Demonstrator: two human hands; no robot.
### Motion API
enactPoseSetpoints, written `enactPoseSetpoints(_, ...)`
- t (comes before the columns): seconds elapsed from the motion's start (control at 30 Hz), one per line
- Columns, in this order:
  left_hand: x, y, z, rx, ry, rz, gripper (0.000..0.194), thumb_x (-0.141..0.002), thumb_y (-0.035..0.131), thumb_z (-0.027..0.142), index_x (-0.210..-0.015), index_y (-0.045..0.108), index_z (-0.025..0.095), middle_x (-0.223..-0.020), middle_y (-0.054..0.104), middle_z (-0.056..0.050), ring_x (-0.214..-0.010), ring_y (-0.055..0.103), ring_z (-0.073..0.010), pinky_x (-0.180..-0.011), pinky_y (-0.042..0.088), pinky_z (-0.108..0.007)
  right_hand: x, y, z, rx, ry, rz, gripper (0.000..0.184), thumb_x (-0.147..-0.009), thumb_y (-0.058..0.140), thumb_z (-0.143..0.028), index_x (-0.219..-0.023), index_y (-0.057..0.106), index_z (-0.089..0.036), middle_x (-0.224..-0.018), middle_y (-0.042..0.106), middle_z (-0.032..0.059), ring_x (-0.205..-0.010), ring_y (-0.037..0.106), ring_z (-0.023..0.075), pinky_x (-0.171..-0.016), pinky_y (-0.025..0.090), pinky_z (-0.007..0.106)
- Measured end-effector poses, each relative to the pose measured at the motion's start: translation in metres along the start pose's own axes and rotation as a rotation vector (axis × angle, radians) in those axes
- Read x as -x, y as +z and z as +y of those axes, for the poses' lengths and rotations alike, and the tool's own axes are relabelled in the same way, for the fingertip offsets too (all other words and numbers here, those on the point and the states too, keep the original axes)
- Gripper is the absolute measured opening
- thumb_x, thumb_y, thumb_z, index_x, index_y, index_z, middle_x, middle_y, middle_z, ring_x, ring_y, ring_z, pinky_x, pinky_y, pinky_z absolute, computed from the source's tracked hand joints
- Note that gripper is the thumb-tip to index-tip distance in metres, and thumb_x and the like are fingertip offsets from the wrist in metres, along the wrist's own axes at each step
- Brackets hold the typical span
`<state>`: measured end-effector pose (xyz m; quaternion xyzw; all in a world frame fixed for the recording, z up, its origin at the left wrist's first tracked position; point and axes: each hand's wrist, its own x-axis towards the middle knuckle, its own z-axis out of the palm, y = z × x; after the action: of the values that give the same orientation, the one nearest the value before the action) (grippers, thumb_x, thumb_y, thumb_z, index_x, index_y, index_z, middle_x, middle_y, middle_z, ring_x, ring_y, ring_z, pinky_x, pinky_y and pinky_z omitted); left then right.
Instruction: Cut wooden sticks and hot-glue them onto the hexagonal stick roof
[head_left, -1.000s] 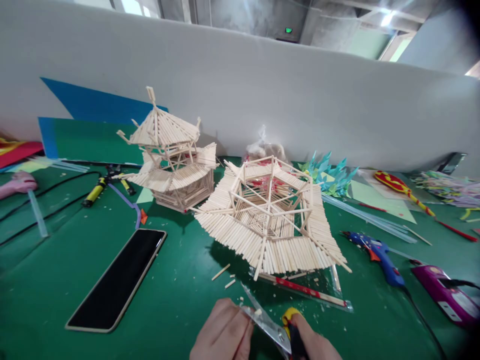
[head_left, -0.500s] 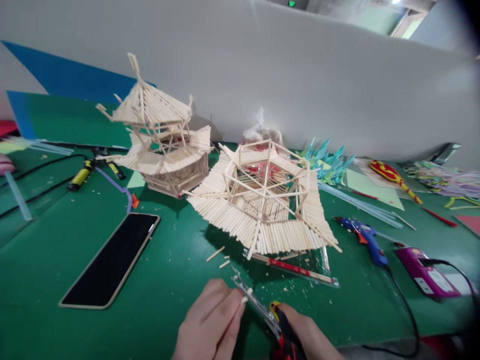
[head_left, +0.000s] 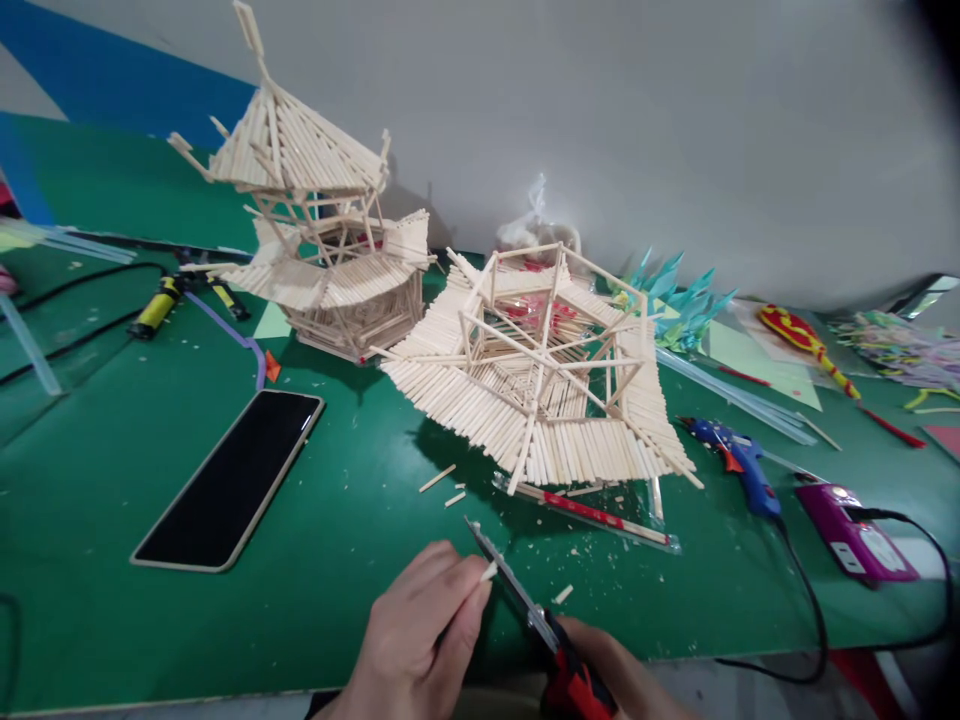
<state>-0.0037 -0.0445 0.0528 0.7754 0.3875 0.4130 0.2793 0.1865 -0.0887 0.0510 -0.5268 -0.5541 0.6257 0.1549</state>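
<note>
My left hand (head_left: 424, 625) is closed, pinching a short pale wooden stick (head_left: 489, 572) whose end sticks out past the fingertips. My right hand (head_left: 619, 665) grips scissors (head_left: 517, 592) with red and black handles; their blades look closed and lie just right of the stick's end. A small wooden offcut (head_left: 563, 595) rests on the green table to the right of the blades. Beyond my hands stands a hexagonal roof frame (head_left: 574, 455) made of thin sticks, its lower edge covered with close-set sticks and its upper part open struts.
A stick-built pagoda (head_left: 307, 260) stands back left. A phone (head_left: 229, 480) lies at left, near a yellow-and-black tool (head_left: 159, 306). To the right are a blue glue gun (head_left: 739, 465) and a purple box (head_left: 855, 530) with a cable. A plastic-wrapped stick bundle (head_left: 592, 512) lies before the frame.
The scissor blades have come together, and a cut piece of stick now lies on the table to their right. The view has tilted down, showing the table's front edge.
</note>
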Motion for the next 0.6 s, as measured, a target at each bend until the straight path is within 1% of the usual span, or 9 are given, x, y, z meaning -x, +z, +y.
enactPoseSetpoints(0.07,0.003,-0.001,-0.002,0.041,-0.049,-0.034,0.017,-0.079,0.046,0.005,-0.087,0.058,0.013,-0.07,0.06,-0.004,-0.063,0.053,-0.0137,-0.06,0.044,-0.024,0.0,-0.003,-0.006,0.081,0.004,0.05,0.023,-0.065,0.056,-0.034,-0.08,0.054,-0.017,-0.072,0.059,0.0016,-0.069,0.052,0.0167,-0.059,0.041,0.024)
enactPoseSetpoints(0.1,0.004,-0.002,-0.003,0.075,-0.103,-0.062,0.015,-0.08,0.046,0.007,-0.085,0.059,0.014,-0.07,0.059,-0.004,-0.063,0.053,-0.0136,-0.06,0.044,-0.023,0.0,-0.005,-0.008,0.123,0.01,0.075,0.019,-0.063,0.055,-0.028,-0.077,0.05,-0.017,-0.071,0.058,0.0008,-0.066,0.05,0.0152,-0.057,0.039,0.024)
enactPoseSetpoints(0.2,0.002,-0.004,-0.001,0.251,-0.406,-0.156,0.021,-0.083,0.046,0.018,-0.069,0.06,0.015,-0.064,0.058,-0.002,-0.059,0.051,-0.0122,-0.056,0.04,-0.021,-0.002,-0.008,-0.009,0.25,0.029,0.139,0.02,-0.057,0.052,-0.019,-0.074,0.04,-0.019,-0.064,0.054,-0.002,-0.055,0.043,0.0113,-0.048,0.032,0.023)
enactPoseSetpoints(0.3,-0.002,-0.004,0.002,0.615,-0.729,-0.182,0.03,-0.082,0.05,0.03,-0.058,0.061,0.015,-0.057,0.057,-0.001,-0.053,0.045,-0.0097,-0.05,0.035,-0.019,-0.003,-0.01,-0.008,0.348,0.004,0.186,0.026,-0.056,0.051,-0.017,-0.076,0.036,-0.02,-0.064,0.052,-0.0022,-0.053,0.042,0.0105,-0.046,0.03,0.023)
enactPoseSetpoints(0.37,-0.005,-0.003,0.002,0.911,-0.861,-0.172,0.029,-0.078,0.055,0.036,-0.059,0.063,0.015,-0.053,0.057,0.0,-0.048,0.04,-0.0078,-0.046,0.031,-0.018,-0.004,-0.012,-0.01,0.41,-0.026,0.229,0.028,-0.055,0.053,-0.017,-0.077,0.036,-0.021,-0.066,0.052,-0.0015,-0.054,0.044,0.0111,-0.047,0.031,0.023)
enactPoseSetpoints(0.43,-0.007,-0.003,0.001,1.115,-0.933,-0.19,0.027,-0.073,0.061,0.038,-0.061,0.064,0.015,-0.049,0.057,0.001,-0.045,0.037,-0.0063,-0.044,0.027,-0.017,-0.003,-0.013,-0.013,0.469,-0.056,0.265,0.03,-0.054,0.054,-0.017,-0.077,0.036,-0.021,-0.066,0.051,-0.0012,-0.055,0.044,0.0117,-0.047,0.032,0.024)
enactPoseSetpoints(0.47,-0.007,-0.003,0.0,1.161,-0.939,-0.204,0.026,-0.071,0.063,0.039,-0.062,0.065,0.015,-0.047,0.056,0.001,-0.044,0.037,-0.0059,-0.043,0.026,-0.016,-0.003,-0.014,-0.015,0.492,-0.064,0.269,0.031,-0.053,0.054,-0.016,-0.077,0.035,-0.022,-0.065,0.051,-0.0014,-0.054,0.044,0.0119,-0.046,0.032,0.023)
enactPoseSetpoints(0.53,-0.007,-0.004,-0.003,1.142,-0.901,-0.216,0.025,-0.071,0.064,0.039,-0.064,0.066,0.016,-0.047,0.056,0.002,-0.044,0.037,-0.0059,-0.043,0.026,-0.016,-0.003,-0.014,-0.017,0.516,-0.073,0.279,0.033,-0.052,0.053,-0.015,-0.077,0.035,-0.023,-0.063,0.05,-0.0022,-0.055,0.045,0.0126,-0.045,0.032,0.023)
enactPoseSetpoints(0.6,-0.007,-0.005,-0.005,1.016,-0.813,-0.214,0.023,-0.074,0.061,0.037,-0.066,0.067,0.017,-0.05,0.056,0.002,-0.047,0.041,-0.0071,-0.045,0.03,-0.016,-0.003,-0.014,-0.017,0.515,-0.077,0.299,0.033,-0.053,0.054,-0.016,-0.078,0.034,-0.023,-0.063,0.051,-0.0018,-0.056,0.046,0.0135,-0.045,0.033,0.023)
